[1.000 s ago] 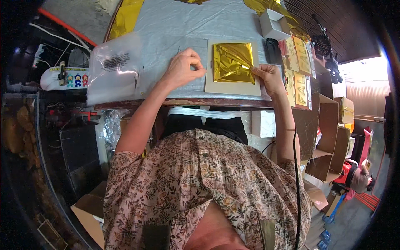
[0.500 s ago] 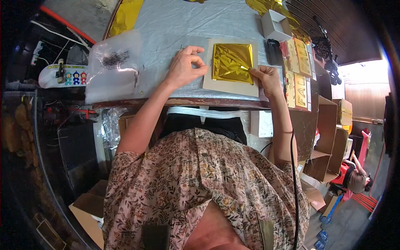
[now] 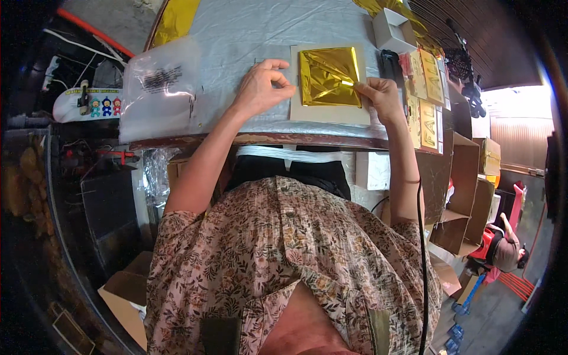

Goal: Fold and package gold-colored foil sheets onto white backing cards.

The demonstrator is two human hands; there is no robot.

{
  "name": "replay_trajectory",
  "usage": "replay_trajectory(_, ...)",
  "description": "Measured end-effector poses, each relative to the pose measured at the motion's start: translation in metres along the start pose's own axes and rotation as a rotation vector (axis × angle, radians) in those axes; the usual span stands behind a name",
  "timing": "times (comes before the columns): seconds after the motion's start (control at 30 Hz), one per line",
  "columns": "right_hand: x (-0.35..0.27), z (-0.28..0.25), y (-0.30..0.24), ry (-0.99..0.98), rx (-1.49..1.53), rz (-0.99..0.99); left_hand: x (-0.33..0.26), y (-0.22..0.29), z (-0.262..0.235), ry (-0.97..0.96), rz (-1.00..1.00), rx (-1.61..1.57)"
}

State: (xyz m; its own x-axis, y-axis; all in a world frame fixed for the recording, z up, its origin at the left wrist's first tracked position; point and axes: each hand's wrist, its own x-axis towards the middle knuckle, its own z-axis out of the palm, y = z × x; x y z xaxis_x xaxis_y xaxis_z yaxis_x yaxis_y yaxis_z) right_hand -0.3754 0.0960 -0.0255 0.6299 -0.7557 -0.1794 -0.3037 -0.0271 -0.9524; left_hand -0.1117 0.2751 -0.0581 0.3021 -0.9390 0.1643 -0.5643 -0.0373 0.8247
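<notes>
A square sheet of shiny gold foil (image 3: 322, 71) lies over a larger beige board (image 3: 302, 113) on the table. My right hand (image 3: 383, 99) pinches the foil's right edge between thumb and forefinger. Creases fan out from that pinch across the sheet. Left of the board hovers my left hand (image 3: 260, 89), its thumb and forefinger brought together and the other fingers partly extended. Whether anything thin sits between those fingertips is too small to tell.
A clear plastic bag (image 3: 160, 89) lies at the left of the table. To the right are a black object (image 3: 389, 66), gold-lettered cards (image 3: 427, 124) and a white open box (image 3: 395, 32). Cardboard boxes (image 3: 461, 183) stand beyond the right edge. Another person (image 3: 503, 245) is at the far right.
Creases in the foil have shifted and spread from my right hand's pinch. My left hand keeps its pinch shape beside the board. The whole view has tilted slightly.
</notes>
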Motion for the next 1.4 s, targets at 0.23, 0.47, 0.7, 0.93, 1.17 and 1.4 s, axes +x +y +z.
replay_trajectory(0.23,-0.005,0.013,0.01,0.018,0.046,0.098,-0.003,0.006,0.004,0.039,0.064,0.109)
replay_trajectory(0.47,0.001,0.021,0.008,-0.007,0.135,0.187,-0.007,0.003,0.01,0.084,0.093,0.071)
replay_trajectory(0.7,0.008,0.059,0.004,0.009,0.147,0.133,-0.004,0.003,0.014,0.119,0.081,0.136)
replay_trajectory(0.93,0.002,0.062,0.004,0.127,0.219,0.06,-0.014,0.031,0.004,0.298,0.199,0.197)
replay_trajectory(1.17,-0.006,0.048,-0.013,0.181,0.56,-0.045,-0.051,-0.006,-0.012,1.079,-0.214,-0.989)
replay_trajectory(1.4,-0.031,0.069,-0.037,0.109,0.448,-0.032,-0.002,0.04,0.013,0.292,-0.248,-1.915)
